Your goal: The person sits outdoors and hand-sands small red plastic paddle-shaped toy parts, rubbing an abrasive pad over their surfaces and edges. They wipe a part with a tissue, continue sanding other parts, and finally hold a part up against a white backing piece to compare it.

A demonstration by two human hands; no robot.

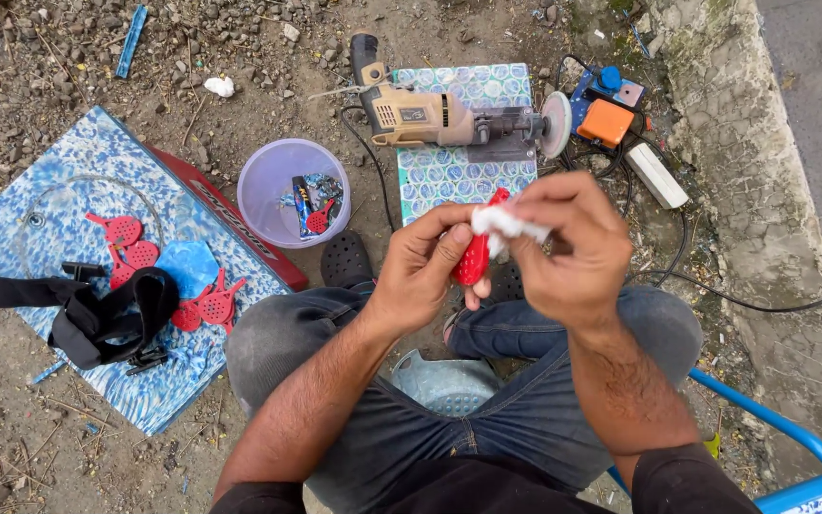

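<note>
Gravel ground, you seated over it. Your left hand [420,271] pinches the red plastic piece [475,255] upright at chest height; your right hand [568,247] presses a white cloth [506,225] on its upper end. Drill [430,116] lies ahead on a patterned board [463,171].

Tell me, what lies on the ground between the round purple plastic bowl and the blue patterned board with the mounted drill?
In the head view, only a black power cable crosses bare gravel between the purple plastic bowl and the blue patterned board.
</note>
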